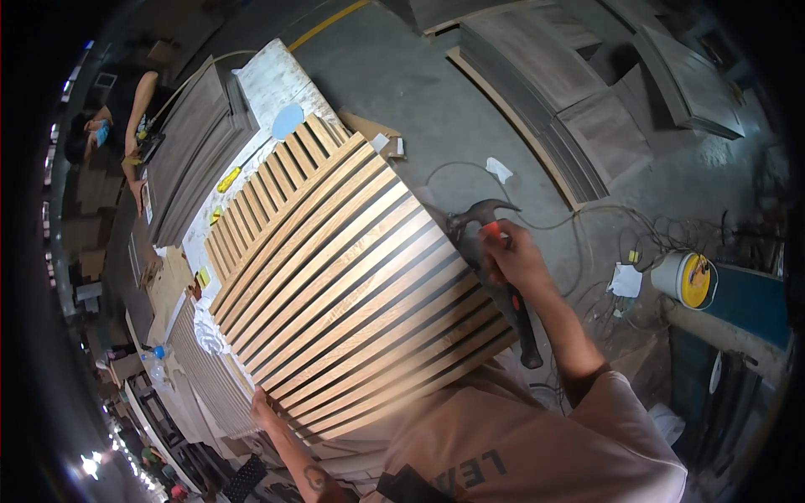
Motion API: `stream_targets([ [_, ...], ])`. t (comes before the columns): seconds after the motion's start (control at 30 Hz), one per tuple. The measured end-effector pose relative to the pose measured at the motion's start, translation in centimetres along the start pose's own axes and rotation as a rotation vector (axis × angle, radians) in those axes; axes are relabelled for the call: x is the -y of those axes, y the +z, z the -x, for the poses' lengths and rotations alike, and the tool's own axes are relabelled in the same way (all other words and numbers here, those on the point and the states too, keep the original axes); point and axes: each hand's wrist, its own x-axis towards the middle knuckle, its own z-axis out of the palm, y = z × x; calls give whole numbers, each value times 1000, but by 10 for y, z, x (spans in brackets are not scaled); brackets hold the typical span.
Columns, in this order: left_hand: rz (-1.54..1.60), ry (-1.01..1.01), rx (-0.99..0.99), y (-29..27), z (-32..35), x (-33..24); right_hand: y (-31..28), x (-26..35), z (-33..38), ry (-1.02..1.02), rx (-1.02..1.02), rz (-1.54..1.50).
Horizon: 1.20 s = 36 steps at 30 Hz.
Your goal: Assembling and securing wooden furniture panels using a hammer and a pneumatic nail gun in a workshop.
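Observation:
A slatted wooden panel (pixel 335 302), pale strips with dark gaps between them, lies tilted across the workbench and reaches close to my body. My left hand (pixel 266 411) grips its near left corner, the fingers partly hidden at the edge. Beyond the panel's right edge, my right hand (pixel 513 256) is closed around the handle of a claw hammer (pixel 526 331) with a red and black grip. The hammer's dark metal head points away from me, beside the panel. Another slatted piece (pixel 251 210) with shorter strips lies against the panel's far side.
On the white-topped workbench (pixel 281 75) are a yellow-handled tool (pixel 228 179) and a light blue disc (pixel 288 121). A co-worker (pixel 126 117) stands far left by stacked grey boards (pixel 193 142). More board stacks (pixel 537 75), hoses and a white bucket (pixel 668 277) are on the right.

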Motion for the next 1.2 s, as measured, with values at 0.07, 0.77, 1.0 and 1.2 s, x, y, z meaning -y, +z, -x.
stream_targets([
  [0.07,17,65,64,13,4,-13,-2,5,-2,35,6,-30],
  [0.77,84,5,68,16,-31,3,8,15,-7,84,76,170],
  [1.0,82,-34,-96,1,-47,20,16,23,-10,95,95,128],
  [1.2,45,-17,-107,-6,-59,30,18,25,-14,166,22,-65],
])
